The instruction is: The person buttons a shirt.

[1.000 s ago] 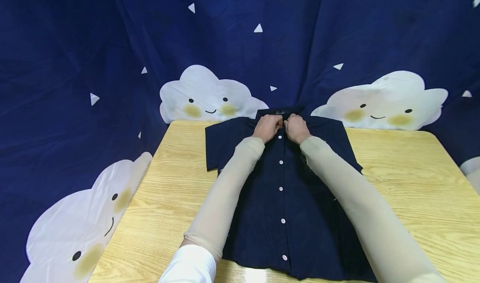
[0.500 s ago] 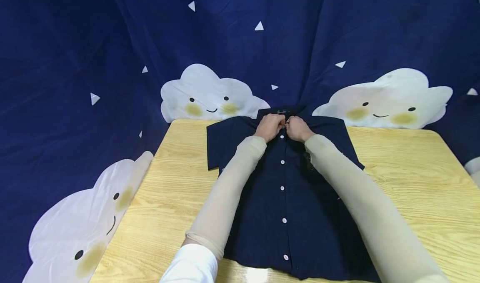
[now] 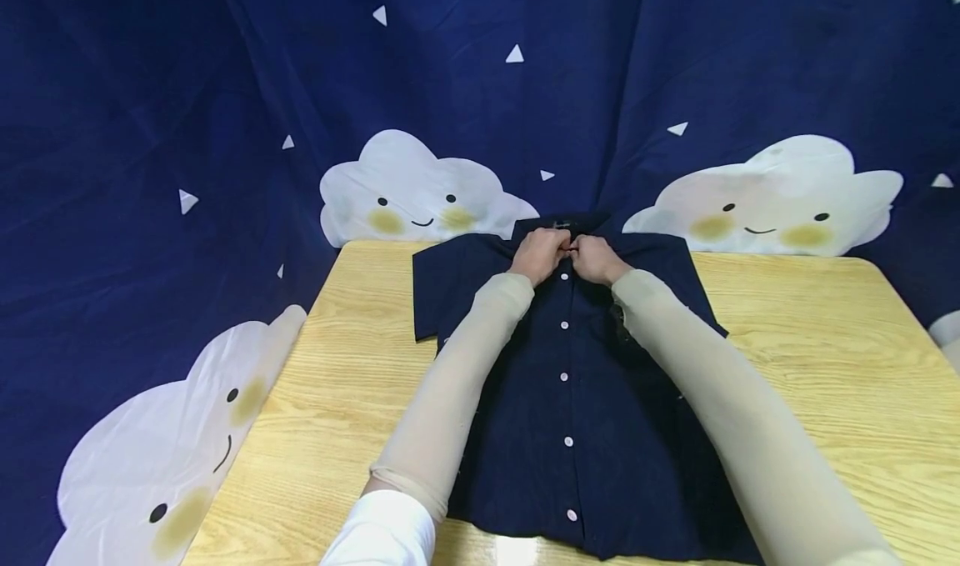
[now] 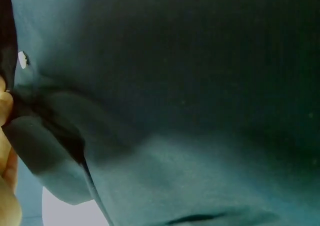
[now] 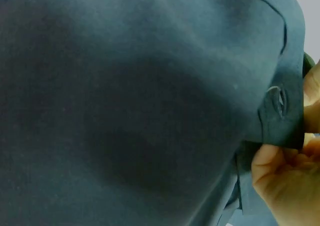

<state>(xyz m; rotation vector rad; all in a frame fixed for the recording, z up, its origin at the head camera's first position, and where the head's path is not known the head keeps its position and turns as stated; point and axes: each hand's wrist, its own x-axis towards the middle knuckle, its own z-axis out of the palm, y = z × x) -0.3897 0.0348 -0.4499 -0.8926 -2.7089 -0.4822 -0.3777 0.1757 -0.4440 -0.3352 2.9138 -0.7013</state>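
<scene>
A dark navy short-sleeved shirt [image 3: 517,433] lies front up on the table, collar at the far end, a row of pale buttons down its middle. At the neck, my left hand [image 3: 540,254] and right hand [image 3: 597,259] pinch the fabric with curled fingers, their fingertips meeting above the top visible button [image 3: 564,277]. In the right wrist view, a buttonhole [image 5: 281,102] with a pale rim showing in it sits beside the fingers. The left wrist view has a collar flap [image 4: 47,156] and a pale button [image 4: 22,60] near the fingers. What lies between the fingertips is hidden.
The shirt rests on a light wood table [image 3: 367,299], whose far edge meets a navy curtain [image 3: 480,74] printed with smiling clouds and white triangles. Beige sleeve covers [image 3: 457,366] run along both forearms, which pass over the shirt.
The fingertips of both hands have drawn together at the neck, closing the small gap between them. Between the last two frames the hands barely move. The shirt stays in place.
</scene>
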